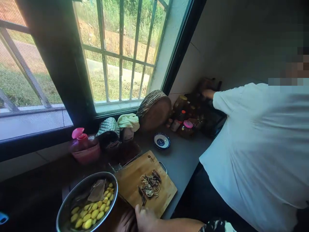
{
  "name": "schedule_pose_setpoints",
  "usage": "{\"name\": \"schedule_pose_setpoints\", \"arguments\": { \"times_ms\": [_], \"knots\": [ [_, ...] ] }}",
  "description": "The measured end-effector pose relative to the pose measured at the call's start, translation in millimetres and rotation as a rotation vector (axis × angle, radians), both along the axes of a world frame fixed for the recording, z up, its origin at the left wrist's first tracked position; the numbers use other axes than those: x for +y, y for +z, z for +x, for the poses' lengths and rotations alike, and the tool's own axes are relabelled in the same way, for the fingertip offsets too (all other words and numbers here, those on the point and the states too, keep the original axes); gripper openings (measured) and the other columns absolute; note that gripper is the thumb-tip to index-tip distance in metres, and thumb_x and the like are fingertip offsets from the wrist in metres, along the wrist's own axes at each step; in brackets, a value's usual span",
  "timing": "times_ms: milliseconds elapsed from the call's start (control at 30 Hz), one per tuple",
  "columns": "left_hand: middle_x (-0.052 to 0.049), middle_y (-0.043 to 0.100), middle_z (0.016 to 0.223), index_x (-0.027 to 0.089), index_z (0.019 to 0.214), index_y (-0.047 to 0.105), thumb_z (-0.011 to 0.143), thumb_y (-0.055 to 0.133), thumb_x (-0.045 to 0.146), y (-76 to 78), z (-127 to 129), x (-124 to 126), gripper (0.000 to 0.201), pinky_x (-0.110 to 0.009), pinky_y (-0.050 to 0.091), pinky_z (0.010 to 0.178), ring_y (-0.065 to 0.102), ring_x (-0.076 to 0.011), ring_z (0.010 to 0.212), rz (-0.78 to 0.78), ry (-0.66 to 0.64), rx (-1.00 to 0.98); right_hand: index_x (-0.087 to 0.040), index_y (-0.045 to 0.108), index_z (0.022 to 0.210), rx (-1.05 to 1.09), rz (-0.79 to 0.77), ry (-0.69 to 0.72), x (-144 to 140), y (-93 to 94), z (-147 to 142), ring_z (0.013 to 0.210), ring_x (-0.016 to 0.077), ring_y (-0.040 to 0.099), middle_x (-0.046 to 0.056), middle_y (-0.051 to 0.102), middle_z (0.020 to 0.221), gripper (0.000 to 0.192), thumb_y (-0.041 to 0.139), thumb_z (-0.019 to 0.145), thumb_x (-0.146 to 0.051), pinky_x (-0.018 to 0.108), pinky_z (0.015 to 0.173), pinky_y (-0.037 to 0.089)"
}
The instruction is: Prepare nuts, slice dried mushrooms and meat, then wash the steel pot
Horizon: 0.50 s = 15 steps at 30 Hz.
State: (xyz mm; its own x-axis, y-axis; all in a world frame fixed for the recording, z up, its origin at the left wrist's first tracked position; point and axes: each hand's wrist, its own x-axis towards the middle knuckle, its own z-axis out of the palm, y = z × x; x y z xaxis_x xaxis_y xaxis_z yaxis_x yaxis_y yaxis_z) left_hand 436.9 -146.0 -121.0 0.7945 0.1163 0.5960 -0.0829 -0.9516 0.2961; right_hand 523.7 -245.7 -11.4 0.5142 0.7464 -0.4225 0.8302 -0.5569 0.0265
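Note:
My right hand (145,220) is at the bottom edge, its arm coming in from the right in a patterned sleeve. Its fingers curl under the right side of a metal bowl (115,190), which sits close to the camera and tilted. The bowl holds several yellow pieces (93,212) in liquid and a brownish flat piece. Just right of the bowl lies a wooden cutting board (132,178) with a small heap of dark peelings (150,187). My thumb is near the board's front edge. My left hand is out of view.
A person in a white shirt (260,145) stands at the right, one hand (208,93) reaching to jars and bottles (187,127) in the corner. A blue-patterned dish (161,141), round wooden block (154,111), pale cloth (129,121) and pink-capped bottle (84,146) line the barred window.

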Motion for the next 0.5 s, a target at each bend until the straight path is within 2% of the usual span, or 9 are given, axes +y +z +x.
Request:
{"name": "schedule_pose_setpoints", "arguments": {
  "times_ms": [100, 233, 367, 500],
  "knots": [
    [-0.001, 0.063, 0.103, 0.029, 0.102, 0.062, 0.078, 0.049, 0.039, 3.7, -3.7, -0.5, 0.029, -0.029, 0.054, 0.075, 0.060, -0.0207, 0.092, 0.036, -0.014, 0.036, -0.010, 0.029, 0.129, 0.022, -0.005, 0.017, -1.0, 7.3, 0.4, 0.075, 0.0261, 0.062, 0.015, 0.064, 0.089, 0.083, 0.059, 0.052, -0.005, 0.034, 0.057, 0.052],
    [-0.004, 0.062, 0.104, 0.023, 0.104, 0.061, 0.080, 0.047, 0.036, 11.3, -7.6, -3.5, 0.031, -0.027, 0.053, 0.077, 0.059, -0.0190, 0.095, 0.034, 0.003, 0.062, -0.010, 0.028, 0.128, 0.027, -0.003, 0.051, -1.2, 11.2, 1.7, 0.075, 0.0253, 0.063, 0.014, 0.064, 0.086, 0.079, 0.056, 0.055, -0.006, 0.033, 0.057, 0.052],
    [-0.003, 0.062, 0.106, 0.024, 0.105, 0.060, 0.080, 0.047, 0.036, 10.0, -6.9, -4.7, 0.030, -0.029, 0.053, 0.078, 0.058, -0.0196, 0.096, -0.003, 0.016, 0.029, -0.009, 0.029, 0.127, 0.052, 0.008, 0.063, -0.9, 4.3, 4.6, 0.077, 0.0262, 0.062, 0.014, 0.064, 0.088, 0.079, 0.059, 0.055, -0.012, 0.034, 0.060, 0.052],
    [-0.006, 0.062, 0.102, 0.021, 0.103, 0.060, 0.080, 0.048, 0.033, 6.8, -3.8, -4.6, 0.029, -0.032, 0.052, 0.077, 0.057, -0.0211, 0.095, -0.022, 0.003, 0.007, -0.012, 0.027, 0.126, 0.029, 0.027, 0.068, 0.8, -3.5, 7.5, 0.076, 0.0246, 0.062, 0.012, 0.064, 0.087, 0.074, 0.058, 0.058, -0.012, 0.033, 0.059, 0.050]
  ]
}}
